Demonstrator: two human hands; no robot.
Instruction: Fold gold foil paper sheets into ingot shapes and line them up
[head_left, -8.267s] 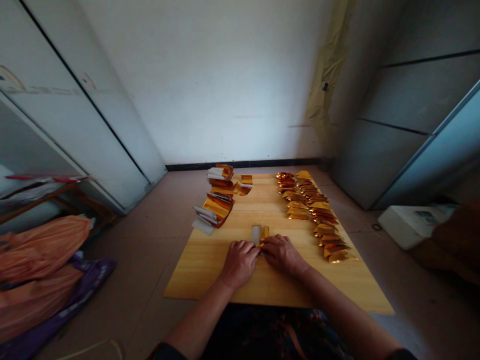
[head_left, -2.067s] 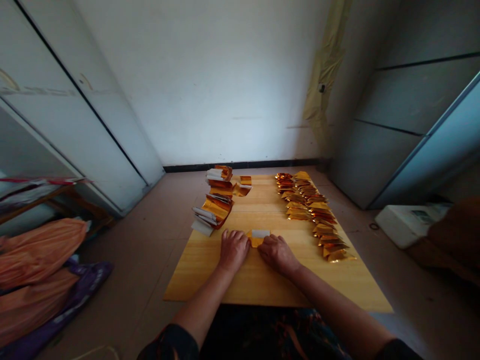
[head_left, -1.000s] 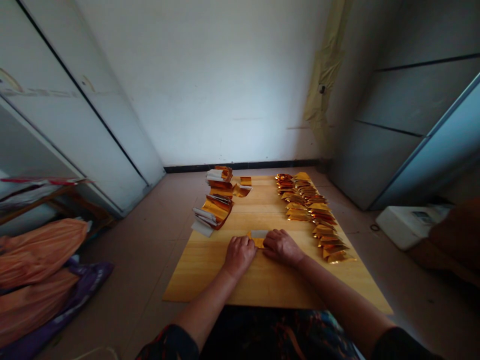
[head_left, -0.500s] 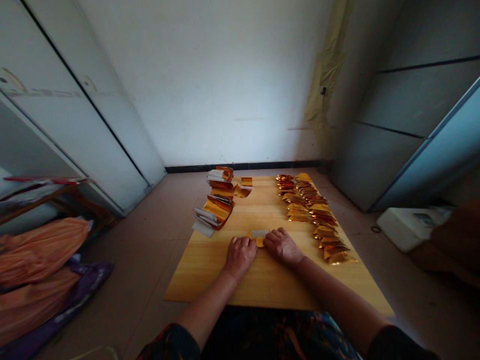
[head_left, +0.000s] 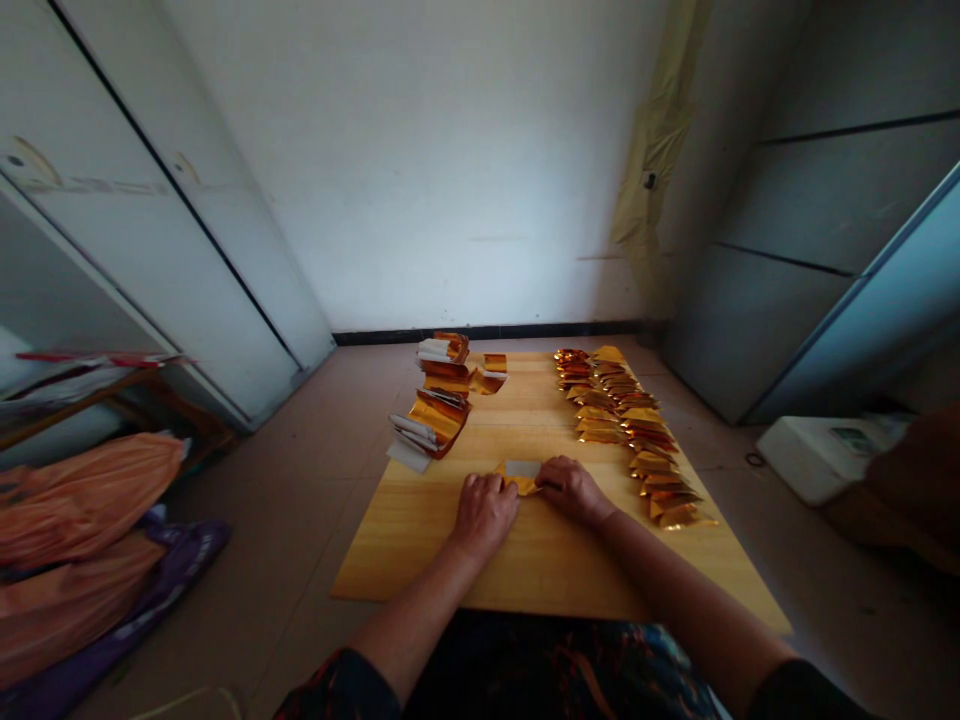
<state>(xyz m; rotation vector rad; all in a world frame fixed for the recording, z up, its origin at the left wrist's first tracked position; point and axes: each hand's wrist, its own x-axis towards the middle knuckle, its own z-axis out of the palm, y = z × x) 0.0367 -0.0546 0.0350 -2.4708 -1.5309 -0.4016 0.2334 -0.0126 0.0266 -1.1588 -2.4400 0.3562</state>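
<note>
A sheet of gold foil paper (head_left: 523, 468), grey on its inner face, lies on the wooden board between my hands with its near edge folded over in gold. My left hand (head_left: 486, 508) is closed on the paper's left end, fingers curled and pressed down. At the right end my right hand (head_left: 571, 488) grips the near corner, its thumb and fingers together. Fingertips of both hands partly hide the sheet. Loose gold sheets with grey backs (head_left: 431, 425) are piled at the left. Folded gold foil pieces (head_left: 652, 440) stand in overlapping rows to the right.
The wooden board (head_left: 420, 560) sits low before me, with a white wall (head_left: 465, 200) behind it. Orange and purple bags (head_left: 82, 520) lie on the floor at left. A white box (head_left: 810, 455) stands at right, near a grey cabinet (head_left: 780, 270).
My right hand has shifted slightly right along the paper, and more of the grey face and the gold folded edge shows. My left hand stays nearly in place.
</note>
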